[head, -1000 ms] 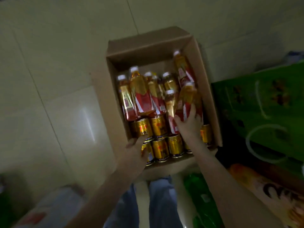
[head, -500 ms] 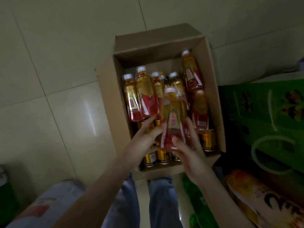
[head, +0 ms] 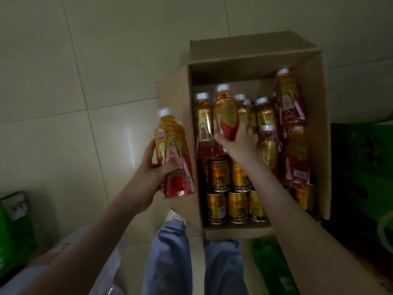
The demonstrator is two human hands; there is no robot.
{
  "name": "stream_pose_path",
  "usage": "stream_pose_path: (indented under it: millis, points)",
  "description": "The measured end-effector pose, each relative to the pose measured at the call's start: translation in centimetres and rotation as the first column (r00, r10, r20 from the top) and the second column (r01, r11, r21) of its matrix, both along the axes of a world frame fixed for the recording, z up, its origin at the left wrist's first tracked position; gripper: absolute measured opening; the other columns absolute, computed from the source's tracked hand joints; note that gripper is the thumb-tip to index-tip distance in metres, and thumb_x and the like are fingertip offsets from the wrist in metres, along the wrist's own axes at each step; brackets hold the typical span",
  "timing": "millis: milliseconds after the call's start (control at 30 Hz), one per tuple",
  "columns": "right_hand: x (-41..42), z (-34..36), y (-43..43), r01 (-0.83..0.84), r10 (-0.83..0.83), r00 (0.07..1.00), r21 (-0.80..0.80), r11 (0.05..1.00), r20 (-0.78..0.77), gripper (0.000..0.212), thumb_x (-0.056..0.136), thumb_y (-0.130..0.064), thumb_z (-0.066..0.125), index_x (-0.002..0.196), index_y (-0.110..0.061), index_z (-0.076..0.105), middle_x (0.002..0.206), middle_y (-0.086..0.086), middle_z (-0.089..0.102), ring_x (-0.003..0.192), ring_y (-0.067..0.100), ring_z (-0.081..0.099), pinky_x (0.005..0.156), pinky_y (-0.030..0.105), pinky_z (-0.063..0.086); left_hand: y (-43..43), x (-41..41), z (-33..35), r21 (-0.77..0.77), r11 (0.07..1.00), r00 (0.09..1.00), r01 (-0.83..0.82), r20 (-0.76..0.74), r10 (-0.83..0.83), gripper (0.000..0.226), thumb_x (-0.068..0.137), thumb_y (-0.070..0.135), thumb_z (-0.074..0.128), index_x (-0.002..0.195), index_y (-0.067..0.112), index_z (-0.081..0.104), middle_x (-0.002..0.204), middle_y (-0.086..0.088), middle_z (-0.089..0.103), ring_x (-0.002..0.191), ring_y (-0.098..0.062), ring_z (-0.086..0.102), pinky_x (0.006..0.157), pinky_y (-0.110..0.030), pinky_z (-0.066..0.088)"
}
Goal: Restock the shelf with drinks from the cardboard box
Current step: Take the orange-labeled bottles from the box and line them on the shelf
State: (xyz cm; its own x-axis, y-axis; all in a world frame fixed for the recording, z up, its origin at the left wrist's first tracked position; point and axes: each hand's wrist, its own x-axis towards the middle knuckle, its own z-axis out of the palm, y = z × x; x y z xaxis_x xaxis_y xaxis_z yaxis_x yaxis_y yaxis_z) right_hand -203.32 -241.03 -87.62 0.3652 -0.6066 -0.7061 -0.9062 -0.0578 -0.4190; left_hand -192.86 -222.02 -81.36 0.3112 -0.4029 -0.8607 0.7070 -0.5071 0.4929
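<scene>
An open cardboard box (head: pixel 321 116) stands on the tiled floor, filled with several amber drink bottles with red-gold labels and white caps, and several gold cans (head: pixel 237 206) along its near side. My left hand (head: pixel 158 167) grips one bottle (head: pixel 174 155) upright outside the box, to the left of its wall. Inside the box, my right hand (head: pixel 239 139) curls round the lower part of a second bottle (head: pixel 225 112) lying among the others. No shelf is in view.
Green cartons (head: pixel 365 167) stand to the right of the box and another green pack (head: pixel 14 228) at the far left. A green bottle (head: pixel 274 267) lies near my legs, which are in blue jeans (head: pixel 170 258). Pale floor tiles spread to the left and behind.
My left hand took over the bottle that both hands held and carried it left, out of the box. My right hand reached back in and closed on another bottle.
</scene>
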Motion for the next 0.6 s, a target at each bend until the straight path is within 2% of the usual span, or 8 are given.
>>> stream_pose_path:
  millis: [67, 133, 200, 267, 367, 433, 533, 600]
  points:
    - [1.6, -1.6, 0.1, -0.052, 0.047, 0.992, -0.032, 0.998, -0.121, 0.093, 0.083, -0.042, 0.068, 0.151, -0.014, 0.01, 0.15, 0.014, 0.027, 0.139, 0.036, 0.022, 0.109, 0.046, 0.03, 1.1, 0.0, 0.0, 0.032, 0.999, 1.0, -0.024, 0.019, 0.024, 0.077, 0.072, 0.026, 0.07, 0.138, 0.043, 0.033, 0.12, -0.004, 0.063, 0.099, -0.024, 0.069, 0.071, -0.038, 0.058]
    - [2.1, -1.7, -0.1, 0.019, -0.023, 0.99, -0.03, 0.999, -0.137, 0.083, 0.079, -0.036, 0.074, 0.144, -0.012, 0.028, 0.14, 0.013, 0.042, 0.132, 0.035, 0.037, 0.102, 0.044, 0.039, 1.9, -0.4, 0.6, 0.049, 0.997, 0.998, -0.063, 0.024, 0.062, 0.076, 0.071, 0.025, 0.071, 0.136, 0.04, 0.035, 0.116, -0.004, 0.065, 0.094, -0.022, 0.07, 0.066, -0.035, 0.058]
    - [1.3, 0.0, -0.1, 0.187, -0.181, 0.981, 0.11, 0.976, -0.064, 0.056, 0.077, -0.033, 0.075, 0.124, -0.016, 0.049, 0.115, 0.005, 0.06, 0.112, 0.028, 0.057, 0.084, 0.037, 0.051, 2.4, -1.0, 1.9, 0.061, 0.995, 0.997, -0.073, 0.014, 0.072, 0.076, 0.069, 0.026, 0.071, 0.135, 0.041, 0.035, 0.115, -0.004, 0.066, 0.093, -0.022, 0.07, 0.065, -0.035, 0.057]
    - [-0.7, 4.0, 0.6, 0.381, -0.401, 0.916, 0.316, 0.869, -0.002, 0.038, 0.082, -0.028, 0.073, 0.114, -0.022, 0.053, 0.103, 0.0, 0.065, 0.099, 0.02, 0.064, 0.078, 0.033, 0.052, 2.5, -1.3, 4.1, 0.054, 0.996, 0.998, -0.069, -0.007, 0.069, 0.078, 0.069, 0.027, 0.072, 0.137, 0.039, 0.036, 0.117, -0.005, 0.065, 0.095, -0.024, 0.07, 0.065, -0.035, 0.057]
    - [-4.1, 12.9, 2.2, 0.493, -0.599, 0.799, 0.505, 0.709, 0.061, 0.04, 0.083, -0.023, 0.072, 0.119, -0.023, 0.055, 0.108, 0.0, 0.069, 0.098, 0.018, 0.067, 0.086, 0.039, 0.053, 1.8, -1.2, 9.5, 0.005, 1.0, 1.0, 0.009, -0.015, -0.008, 0.077, 0.073, 0.024, 0.072, 0.139, 0.038, 0.035, 0.116, -0.005, 0.066, 0.093, -0.021, 0.071, 0.063, -0.032, 0.057]
    - [-6.2, 20.1, 3.0, 0.525, -0.689, 0.718, 0.57, 0.632, 0.101, 0.05, 0.078, -0.023, 0.072, 0.125, -0.022, 0.055, 0.11, 0.001, 0.07, 0.101, 0.02, 0.067, 0.088, 0.04, 0.051, 0.8, -0.7, 14.5, -0.047, 0.993, 0.994, 0.108, 0.003, -0.108, 0.077, 0.073, 0.025, 0.072, 0.138, 0.041, 0.034, 0.113, 0.0, 0.067, 0.09, -0.015, 0.071, 0.064, -0.031, 0.057]
    - [-9.0, 31.3, 4.1, 0.524, -0.75, 0.632, 0.605, 0.599, 0.195, 0.064, 0.072, -0.025, 0.071, 0.133, -0.021, 0.05, 0.115, 0.005, 0.07, 0.103, 0.023, 0.068, 0.084, 0.04, 0.051, -0.7, -0.2, 23.2, -0.15, 0.962, 0.974, 0.227, 0.045, -0.222, 0.062, 0.079, 0.018, 0.069, 0.125, 0.047, 0.04, 0.104, 0.009, 0.069, 0.088, -0.01, 0.071, 0.064, -0.028, 0.058]
    - [-10.5, 38.4, 4.8, 0.522, -0.774, 0.569, 0.605, 0.601, 0.278, 0.064, 0.071, -0.024, 0.068, 0.132, -0.017, 0.05, 0.112, 0.005, 0.071, 0.101, 0.021, 0.069, 0.081, 0.037, 0.051, -1.4, -0.3, 29.3, -0.217, 0.934, 0.959, 0.283, 0.066, -0.276, 0.063, 0.079, 0.018, 0.069, 0.127, 0.046, 0.04, 0.11, 0.006, 0.069, 0.095, -0.015, 0.07, 0.074, -0.036, 0.058]
